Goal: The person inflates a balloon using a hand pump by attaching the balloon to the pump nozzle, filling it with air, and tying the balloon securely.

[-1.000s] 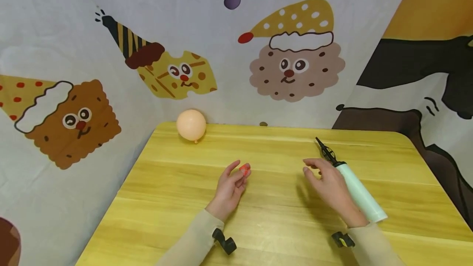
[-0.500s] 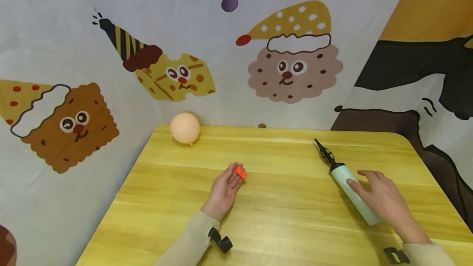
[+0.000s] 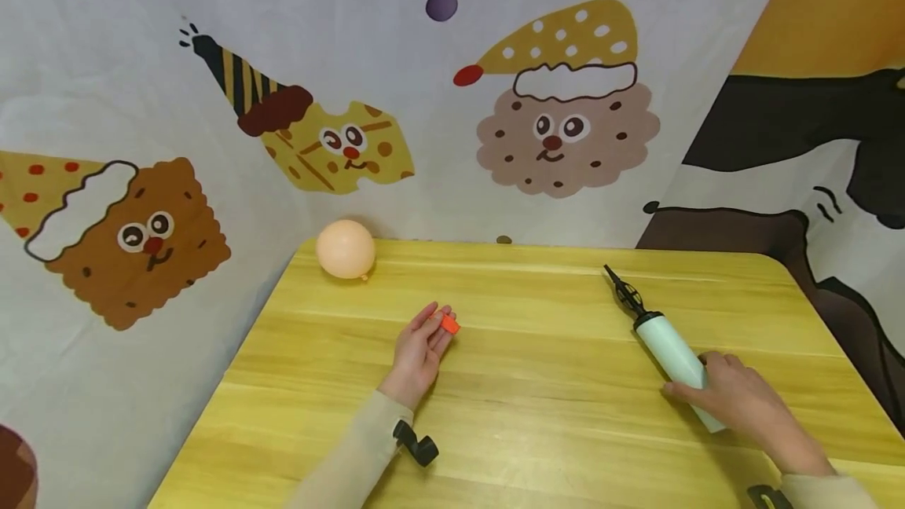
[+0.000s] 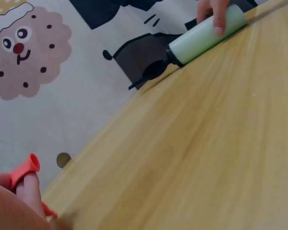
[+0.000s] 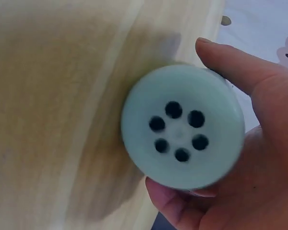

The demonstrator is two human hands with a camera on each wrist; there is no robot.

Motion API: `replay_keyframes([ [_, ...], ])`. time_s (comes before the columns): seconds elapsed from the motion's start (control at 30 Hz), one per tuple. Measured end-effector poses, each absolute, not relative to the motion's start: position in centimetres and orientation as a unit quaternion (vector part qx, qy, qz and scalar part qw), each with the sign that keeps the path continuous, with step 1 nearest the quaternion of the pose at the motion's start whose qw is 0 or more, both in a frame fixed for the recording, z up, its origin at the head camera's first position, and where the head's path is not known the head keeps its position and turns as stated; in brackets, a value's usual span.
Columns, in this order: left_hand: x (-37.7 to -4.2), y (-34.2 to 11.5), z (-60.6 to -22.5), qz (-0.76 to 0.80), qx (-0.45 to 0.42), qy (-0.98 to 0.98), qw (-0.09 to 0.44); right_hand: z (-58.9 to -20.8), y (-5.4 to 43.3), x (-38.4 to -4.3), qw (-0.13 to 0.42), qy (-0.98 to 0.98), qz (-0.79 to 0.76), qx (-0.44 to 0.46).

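Observation:
A limp red balloon [image 3: 449, 324] is pinched between the thumb and fingers of my left hand [image 3: 417, 356], above the middle of the table. Its flared mouth stands up past the fingers in the left wrist view, where part of the balloon [image 4: 25, 170] is hidden by the hand. On the right, my right hand [image 3: 745, 399] grips a pale green balloon pump [image 3: 668, 344] near its rear end, thumb on one side and fingers on the other. The pump's black nozzle [image 3: 625, 294] points to the back. Several holes show in the round end of the pump [image 5: 180, 81] in the right wrist view.
An inflated peach balloon [image 3: 346, 249], knotted, sits at the table's back left corner by the wall. The wooden table [image 3: 523, 415] meets a white cloth backdrop [image 3: 438, 100] printed with cartoon biscuits along its back edge.
My right hand has moved right and back along the pump and now grips its rear. My left hand has shifted slightly left with the red balloon. The peach balloon has drifted left.

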State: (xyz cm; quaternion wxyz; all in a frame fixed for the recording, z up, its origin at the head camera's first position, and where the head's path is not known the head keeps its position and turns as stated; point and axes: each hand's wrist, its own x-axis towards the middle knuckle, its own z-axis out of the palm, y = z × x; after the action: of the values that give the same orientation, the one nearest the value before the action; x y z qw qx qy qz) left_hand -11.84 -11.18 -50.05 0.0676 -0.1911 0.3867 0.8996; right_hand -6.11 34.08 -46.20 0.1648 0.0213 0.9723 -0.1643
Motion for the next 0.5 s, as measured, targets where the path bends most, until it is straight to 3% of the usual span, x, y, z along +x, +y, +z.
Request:
replay_keyframes([
  [0.3, -13.0, -10.9, -48.4, 0.904, -0.191, 0.379, 0.055, -46.1, 33.3, -5.5, 0.125, 0.971, -0.203, 0.022],
  [0.5, -13.8, -10.5, -47.5, 0.912, -0.186, 0.362, 0.049, -45.3, 29.8, -4.9, 0.099, 0.963, -0.251, 0.005],
])
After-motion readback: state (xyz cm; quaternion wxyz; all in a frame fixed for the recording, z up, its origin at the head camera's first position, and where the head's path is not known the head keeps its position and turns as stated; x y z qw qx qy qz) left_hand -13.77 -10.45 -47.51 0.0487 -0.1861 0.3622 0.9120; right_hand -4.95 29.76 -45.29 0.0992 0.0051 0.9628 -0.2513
